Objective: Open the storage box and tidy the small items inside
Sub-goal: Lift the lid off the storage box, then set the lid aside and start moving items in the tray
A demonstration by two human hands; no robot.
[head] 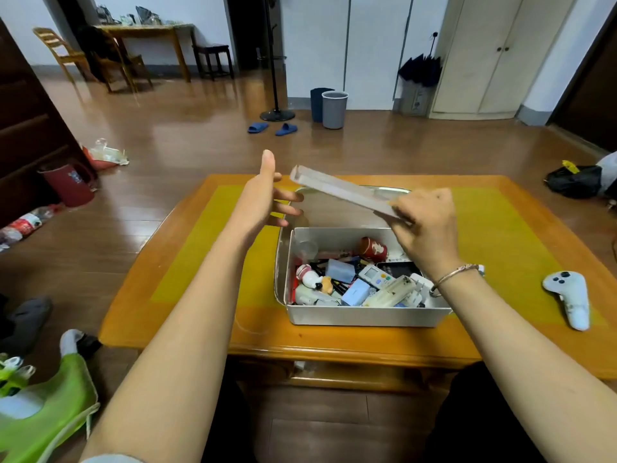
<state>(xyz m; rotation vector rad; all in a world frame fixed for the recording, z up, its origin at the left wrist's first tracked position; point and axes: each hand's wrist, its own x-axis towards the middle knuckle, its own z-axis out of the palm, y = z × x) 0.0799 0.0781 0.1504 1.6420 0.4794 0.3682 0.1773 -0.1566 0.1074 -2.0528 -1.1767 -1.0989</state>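
A white storage box (364, 316) stands open on the low wooden table (200, 295). It is crammed with small items: a red tin (373, 249), a white remote (375, 276), a small figurine (312, 279), a pale blue case (340, 270). My right hand (425, 225) grips one end of the translucent lid (337, 188), which hangs tilted above the box's far side. My left hand (267, 195) hovers left of the lid with fingers spread, holding nothing.
A white game controller (567, 295) lies on the table's right side. A green bag (43, 412) sits on the floor at lower left. Bottles and a red jug (70, 183) stand on the floor at left. Bins and slippers are farther back.
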